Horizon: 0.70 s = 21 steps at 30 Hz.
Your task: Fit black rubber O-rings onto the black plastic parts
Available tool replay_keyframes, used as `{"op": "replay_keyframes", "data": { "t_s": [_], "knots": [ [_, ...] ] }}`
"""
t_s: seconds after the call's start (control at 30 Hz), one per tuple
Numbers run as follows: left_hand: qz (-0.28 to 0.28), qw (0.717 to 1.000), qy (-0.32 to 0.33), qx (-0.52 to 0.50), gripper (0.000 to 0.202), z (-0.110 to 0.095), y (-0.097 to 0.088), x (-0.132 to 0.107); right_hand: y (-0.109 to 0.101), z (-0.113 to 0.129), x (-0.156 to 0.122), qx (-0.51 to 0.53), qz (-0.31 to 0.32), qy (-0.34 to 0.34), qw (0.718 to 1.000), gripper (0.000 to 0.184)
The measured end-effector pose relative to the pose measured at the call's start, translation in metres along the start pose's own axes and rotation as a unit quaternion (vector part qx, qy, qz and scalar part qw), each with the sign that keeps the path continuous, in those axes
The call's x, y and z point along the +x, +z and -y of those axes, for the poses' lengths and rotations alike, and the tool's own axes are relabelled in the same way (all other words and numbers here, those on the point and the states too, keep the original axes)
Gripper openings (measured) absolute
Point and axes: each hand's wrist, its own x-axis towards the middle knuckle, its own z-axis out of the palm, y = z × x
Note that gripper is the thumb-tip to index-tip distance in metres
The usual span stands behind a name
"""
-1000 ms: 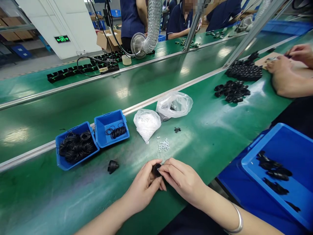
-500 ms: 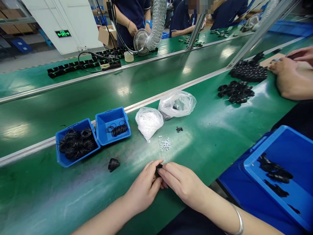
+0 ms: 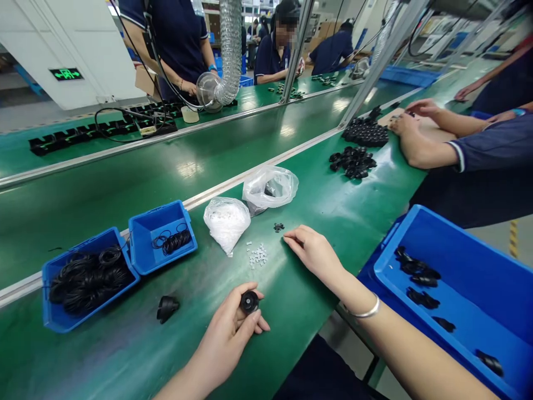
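My left hand (image 3: 227, 333) is closed round a small round black part (image 3: 250, 301), held just above the green table. My right hand (image 3: 312, 251) has reached forward, its fingers pinched together beside a tiny cluster of black bits (image 3: 278, 226). A small heap of white pieces (image 3: 257, 255) lies between my hands. A second black part (image 3: 166, 308) lies on the table to the left of my left hand.
Two blue bins of black rings (image 3: 85, 275) (image 3: 160, 236) stand at the left, two clear plastic bags (image 3: 227, 220) (image 3: 270, 187) behind the small pieces. A large blue tray (image 3: 466, 261) of black parts is at the right. A co-worker's hands (image 3: 410, 130) work by heaps of black parts (image 3: 353, 161).
My hands have come apart. The right hand has let go of the black part and reached forward to the small bits; the left hand keeps the part. The view has shifted.
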Motion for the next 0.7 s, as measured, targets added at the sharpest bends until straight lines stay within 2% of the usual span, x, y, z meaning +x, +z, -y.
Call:
{"op": "replay_keyframes", "data": {
  "t_s": [0.1,0.23,0.7],
  "knots": [
    [0.015,1.000,0.000,-0.009,0.034,-0.001,-0.002,0.001,0.010,-0.014,0.011,-0.021,-0.003,-0.002,1.000,0.014],
    [0.015,1.000,0.001,-0.013,0.033,-0.001,-0.003,0.002,0.018,-0.011,0.017,-0.037,-0.005,-0.024,0.999,0.018],
    [0.025,0.999,-0.013,-0.044,0.031,-0.005,-0.006,0.002,0.013,-0.012,0.015,-0.055,0.014,-0.072,0.996,0.018]
  ]
}}
